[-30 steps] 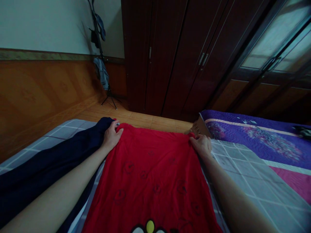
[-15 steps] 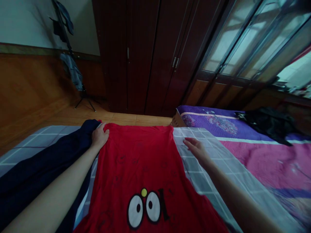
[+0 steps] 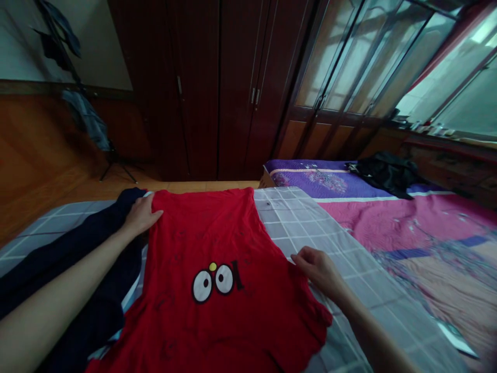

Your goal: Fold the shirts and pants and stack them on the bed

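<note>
A red T-shirt [image 3: 174, 248] lies spread flat on a grey checked sheet [image 3: 310, 223], with a cartoon print of round white eyes [image 3: 213, 280] on its front. My left hand [image 3: 142, 215] sits at the shirt's far left corner, fingers over the edge, beside a dark navy garment [image 3: 93, 248]. Lower down, my right hand [image 3: 318, 269] is at the shirt's right side, fingertips at the red edge. Whether those fingers pinch the cloth is hidden.
A purple quilt [image 3: 306, 176] and a pink quilt [image 3: 388, 228] lie beyond the sheet, with a black bundle of cloth [image 3: 384, 173] on them. A dark wooden wardrobe [image 3: 217, 88] and glass doors [image 3: 349, 62] stand behind. A clothes stand [image 3: 81, 109] is at the far left.
My right hand has left the shirt's far corner and moved nearer, along the right side. The view has swung right, showing more of the print. My left hand stays at the far corner.
</note>
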Tool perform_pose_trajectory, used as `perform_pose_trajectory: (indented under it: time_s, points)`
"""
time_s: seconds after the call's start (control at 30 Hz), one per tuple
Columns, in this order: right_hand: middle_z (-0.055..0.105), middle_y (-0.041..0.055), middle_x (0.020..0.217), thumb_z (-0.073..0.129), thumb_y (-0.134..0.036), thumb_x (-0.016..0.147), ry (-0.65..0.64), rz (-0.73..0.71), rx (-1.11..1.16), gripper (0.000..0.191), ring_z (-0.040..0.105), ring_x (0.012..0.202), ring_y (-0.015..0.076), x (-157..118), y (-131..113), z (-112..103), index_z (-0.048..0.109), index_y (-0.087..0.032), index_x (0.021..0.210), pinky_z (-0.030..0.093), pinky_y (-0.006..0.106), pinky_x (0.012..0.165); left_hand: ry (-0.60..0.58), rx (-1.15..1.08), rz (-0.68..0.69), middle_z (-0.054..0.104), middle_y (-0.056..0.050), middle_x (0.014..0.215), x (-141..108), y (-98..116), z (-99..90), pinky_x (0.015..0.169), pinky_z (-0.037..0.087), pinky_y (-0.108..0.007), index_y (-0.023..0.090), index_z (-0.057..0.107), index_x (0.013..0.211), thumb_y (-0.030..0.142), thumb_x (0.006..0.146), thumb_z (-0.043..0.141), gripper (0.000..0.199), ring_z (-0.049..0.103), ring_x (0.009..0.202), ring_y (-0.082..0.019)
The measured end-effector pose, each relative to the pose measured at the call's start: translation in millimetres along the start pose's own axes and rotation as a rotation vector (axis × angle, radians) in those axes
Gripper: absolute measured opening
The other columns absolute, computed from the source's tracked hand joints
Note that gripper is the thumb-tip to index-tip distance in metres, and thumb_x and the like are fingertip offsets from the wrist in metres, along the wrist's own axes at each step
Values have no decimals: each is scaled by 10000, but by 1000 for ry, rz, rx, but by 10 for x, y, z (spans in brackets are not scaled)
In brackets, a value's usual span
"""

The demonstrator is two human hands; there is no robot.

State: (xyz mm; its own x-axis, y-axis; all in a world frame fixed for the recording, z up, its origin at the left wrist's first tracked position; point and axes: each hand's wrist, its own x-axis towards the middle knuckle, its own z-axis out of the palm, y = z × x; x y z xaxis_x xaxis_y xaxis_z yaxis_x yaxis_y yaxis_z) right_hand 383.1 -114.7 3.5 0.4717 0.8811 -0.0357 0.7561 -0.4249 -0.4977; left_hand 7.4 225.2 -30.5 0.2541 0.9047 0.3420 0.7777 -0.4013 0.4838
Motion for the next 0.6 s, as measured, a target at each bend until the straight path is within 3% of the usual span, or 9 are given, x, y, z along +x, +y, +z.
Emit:
perform_pose_trajectory:
  time_s: [0.1,0.23,0.33,0.43,0.5,0.53,0.6]
  points:
    - [646,22,657,494,-521,802,-51,9,-133,351,585,604,187,-90,168,-26,629,-201,855,312,267,530,-205,68,142,602,-115,1236,-558,94,-334,988,418,-386,186,571,1230,427,730,583,555,570,1120,-305]
    - [633,35,631,461,-474,801,-132,-43,-194,318,582,593,192,-260,373,49,557,-218,638,347,288,553,-520,158,179,670,-59,1141,-1576,203,-719,900,467,-333,263,657,1112,578,790,534,467,622,1042,-271]
    - [666,57,751,425,-493,809,-56,-101,-12,338,617,683,205,-365,459,89,557,-221,659,422,302,628,-494,275,256,663,-94,1126,-2159,246,-854,881,470,-381,265,644,1163,624,749,577,552,606,1044,-302]
    - [683,64,902,505,-587,773,-35,-42,79,475,635,703,208,-468,458,89,604,-204,1037,450,300,621,-338,301,360,591,-125,1257,-2539,282,-880,933,446,-430,268,547,1298,648,677,633,733,546,1135,-335]
    - [683,45,865,585,-610,715,-88,-26,21,617,628,669,209,-534,435,85,559,-204,1180,434,295,592,-316,271,470,535,-117,1339,-2756,336,-860,954,441,-425,289,484,1350,615,616,691,829,511,1185,-339]
    - [677,33,808,596,-603,708,-135,-33,-8,579,622,656,208,-562,428,88,594,-205,1128,419,291,582,-335,256,526,530,-109,1349,-2861,373,-841,951,447,-413,299,473,1354,570,601,714,835,512,1188,-333]
    - [630,12,645,580,-583,714,-219,-25,-23,409,590,598,196,-601,424,105,655,-203,844,374,278,542,-394,249,605,559,-94,1323,-3041,454,-791,942,457,-394,308,497,1321,424,621,712,741,536,1166,-312]
